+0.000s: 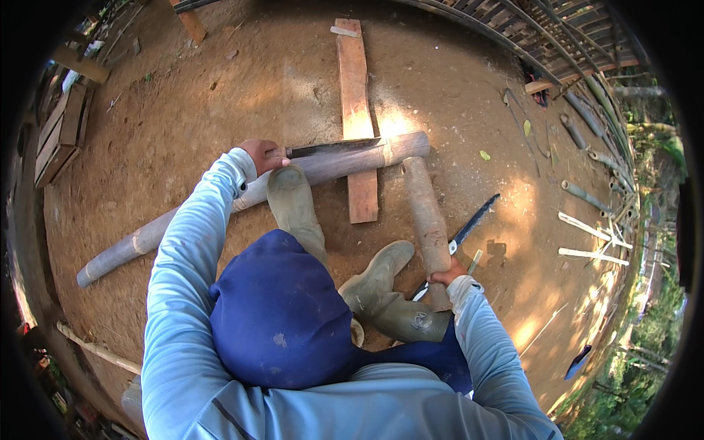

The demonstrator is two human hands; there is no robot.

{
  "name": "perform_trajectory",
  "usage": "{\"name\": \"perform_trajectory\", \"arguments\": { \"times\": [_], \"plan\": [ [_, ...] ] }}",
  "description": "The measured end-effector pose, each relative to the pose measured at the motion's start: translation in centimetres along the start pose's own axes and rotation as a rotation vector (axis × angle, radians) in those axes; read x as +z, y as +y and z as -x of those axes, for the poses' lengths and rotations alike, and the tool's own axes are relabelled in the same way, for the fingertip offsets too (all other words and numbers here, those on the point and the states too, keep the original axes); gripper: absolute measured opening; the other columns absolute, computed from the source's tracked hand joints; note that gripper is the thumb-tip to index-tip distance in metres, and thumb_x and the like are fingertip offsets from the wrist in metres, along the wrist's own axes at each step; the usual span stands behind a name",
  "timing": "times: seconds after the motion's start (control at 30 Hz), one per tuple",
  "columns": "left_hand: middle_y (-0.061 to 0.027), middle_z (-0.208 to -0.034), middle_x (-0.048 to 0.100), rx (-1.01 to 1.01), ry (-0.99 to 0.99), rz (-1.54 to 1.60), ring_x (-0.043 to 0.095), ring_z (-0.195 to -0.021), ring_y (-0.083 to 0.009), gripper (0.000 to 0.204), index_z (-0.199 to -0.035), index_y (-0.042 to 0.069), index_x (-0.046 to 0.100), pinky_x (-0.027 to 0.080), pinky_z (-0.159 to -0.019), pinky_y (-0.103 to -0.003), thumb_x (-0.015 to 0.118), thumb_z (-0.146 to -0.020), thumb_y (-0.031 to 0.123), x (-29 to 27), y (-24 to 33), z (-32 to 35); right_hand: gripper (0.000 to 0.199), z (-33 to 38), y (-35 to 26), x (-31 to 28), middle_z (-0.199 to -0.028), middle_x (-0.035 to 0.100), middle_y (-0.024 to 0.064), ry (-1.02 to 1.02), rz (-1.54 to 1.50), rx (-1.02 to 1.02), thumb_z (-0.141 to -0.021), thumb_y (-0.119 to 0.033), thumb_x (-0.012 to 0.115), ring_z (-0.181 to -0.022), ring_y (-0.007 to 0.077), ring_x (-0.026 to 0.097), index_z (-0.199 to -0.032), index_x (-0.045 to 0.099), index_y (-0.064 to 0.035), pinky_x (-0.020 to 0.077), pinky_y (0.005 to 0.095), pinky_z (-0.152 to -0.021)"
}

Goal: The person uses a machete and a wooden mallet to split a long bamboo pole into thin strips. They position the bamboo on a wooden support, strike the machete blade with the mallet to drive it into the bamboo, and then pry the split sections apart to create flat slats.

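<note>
My left hand (262, 155) is closed round the wooden handle of a machete (334, 148). Its dark blade lies along the upper side of a long grey bamboo pole (330, 168), close to the pole's right end. That end rests across a reddish wooden plank (354, 81) on the ground. My left boot (295, 209) is set against the pole, just below my left hand. In my right hand (449, 273) is a short, thick brown bamboo piece (423, 209), gripped near its lower end. A saw (475, 221) with a dark blade lies beside and partly behind that piece.
My right boot (389, 290) stands on the dirt ground. Several cut bamboo pieces (583, 196) and pale strips (592, 254) lie at the right. A wooden crate (62, 136) sits at the far left, and a slatted bamboo structure (543, 33) is at the upper right.
</note>
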State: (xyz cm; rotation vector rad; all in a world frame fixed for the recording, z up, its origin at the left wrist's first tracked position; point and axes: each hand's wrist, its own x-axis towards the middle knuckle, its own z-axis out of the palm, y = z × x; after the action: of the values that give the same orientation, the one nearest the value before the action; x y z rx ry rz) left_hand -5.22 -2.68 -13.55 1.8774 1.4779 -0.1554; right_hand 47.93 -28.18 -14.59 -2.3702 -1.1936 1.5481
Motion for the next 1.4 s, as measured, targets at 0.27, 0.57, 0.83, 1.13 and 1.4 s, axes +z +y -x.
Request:
{"name": "perform_trajectory", "arguments": {
  "times": [0.27, 0.57, 0.83, 1.13, 1.4],
  "plan": [
    [-0.0241, -0.109, 0.065, 0.059, 0.097, -0.02, 0.061, -0.105, -0.0395, 0.068, -0.119, 0.0, 0.06, 0.048, -0.091, -0.042, 0.065, -0.082, 0.056, 0.9, -0.9, -0.4, 0.068, 0.1, -0.2, -0.4, -0.104, 0.066, 0.0087, -0.08, -0.117, 0.001, -0.056, -0.018, 0.083, -0.098, 0.0237, 0.062, -0.118, 0.058, -0.0043, 0.0489, 0.0368, -0.087],
    [-0.0235, -0.112, 0.065, 0.044, 0.087, -0.052, 0.061, -0.107, -0.0393, 0.071, -0.123, 0.002, 0.059, 0.048, -0.093, -0.042, 0.065, -0.081, 0.058, 0.0, -0.5, -0.2, 0.07, -0.4, -0.3, -0.7, -0.104, 0.067, 0.0107, -0.092, -0.084, 0.067, -0.054, -0.02, 0.085, -0.098, 0.0245, 0.063, -0.117, 0.059, -0.0012, 0.0497, 0.0364, -0.088],
    [-0.0226, -0.11, 0.065, 0.047, 0.05, -0.04, 0.061, -0.106, -0.0392, 0.067, -0.122, 0.003, 0.06, 0.048, -0.092, -0.042, 0.066, -0.081, 0.056, -0.4, -0.1, 0.5, 0.072, -1.9, 1.1, -0.8, -0.103, 0.068, 0.0126, -0.147, -0.041, 0.076, -0.055, -0.024, 0.084, -0.094, 0.0263, 0.065, -0.118, 0.06, -0.0014, 0.0506, 0.0382, -0.084],
    [-0.0232, -0.109, 0.065, 0.02, 0.009, -0.03, 0.061, -0.105, -0.0394, 0.063, -0.119, 0.004, 0.061, 0.048, -0.091, -0.043, 0.066, -0.081, 0.055, -0.6, -0.1, 0.4, 0.059, 2.4, -7.7, -1.6, -0.096, 0.068, 0.0159, -0.28, -0.351, 0.302, -0.07, -0.028, 0.075, -0.085, 0.0318, 0.067, -0.119, 0.058, 0.0008, 0.0534, 0.0442, -0.078],
    [-0.0233, -0.108, 0.065, 0.095, 0.091, -0.009, 0.06, -0.105, -0.0401, 0.061, -0.118, 0.004, 0.061, 0.048, -0.09, -0.044, 0.065, -0.082, 0.054, 0.2, -0.4, 0.2, 0.061, 3.0, -7.1, -0.4, -0.1, 0.067, 0.013, -0.264, -0.336, 0.322, -0.067, -0.029, 0.076, -0.089, 0.0297, 0.066, -0.119, 0.059, -0.0026, 0.0522, 0.0422, -0.081]
  ]
}}
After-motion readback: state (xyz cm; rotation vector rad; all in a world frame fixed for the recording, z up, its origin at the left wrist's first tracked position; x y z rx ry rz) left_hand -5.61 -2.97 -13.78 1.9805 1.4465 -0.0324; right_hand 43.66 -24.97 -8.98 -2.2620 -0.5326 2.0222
